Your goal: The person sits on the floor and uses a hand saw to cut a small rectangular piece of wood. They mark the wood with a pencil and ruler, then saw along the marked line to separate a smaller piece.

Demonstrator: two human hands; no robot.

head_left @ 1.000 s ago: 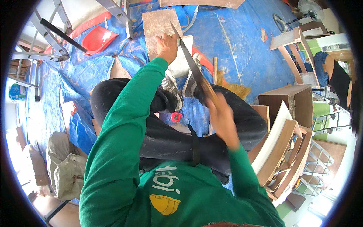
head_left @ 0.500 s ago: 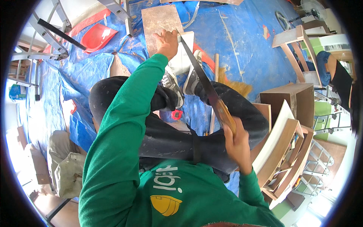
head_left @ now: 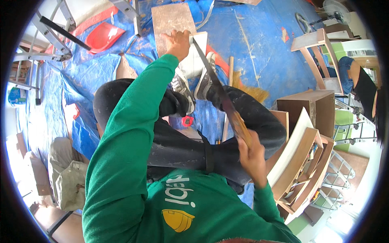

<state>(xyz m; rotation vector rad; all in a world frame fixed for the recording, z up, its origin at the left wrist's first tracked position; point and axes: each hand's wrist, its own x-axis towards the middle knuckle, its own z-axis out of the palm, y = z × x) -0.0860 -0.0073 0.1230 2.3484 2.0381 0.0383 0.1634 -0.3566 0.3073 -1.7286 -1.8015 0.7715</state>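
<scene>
My right hand (head_left: 252,158) is wrapped round the wooden handle of a handsaw (head_left: 221,91). Its dark blade slants up and away to the left, and the tip end meets the far left part of a white board (head_left: 194,60). A thin line runs along that board. My left hand (head_left: 177,43) presses down and grips at the board's left edge, close to the blade, with its fingers bent. Beneath and beyond that hand lies a brown, dusty board (head_left: 174,18). My shoes (head_left: 204,77) are beside the white board, and my crossed legs are below the saw.
Blue tarp (head_left: 267,52) covers the floor. A red dustpan (head_left: 104,37) and ladder legs (head_left: 135,20) are at far left. A straw broom (head_left: 251,91) lies right of the saw. Wooden cabinets (head_left: 308,107) stand on the right, near a person (head_left: 356,75). A red tape measure (head_left: 187,121) sits between my legs.
The right hand and saw handle have shifted slightly down toward my body, with the blade drawn back a little. The left hand stays in place on the board.
</scene>
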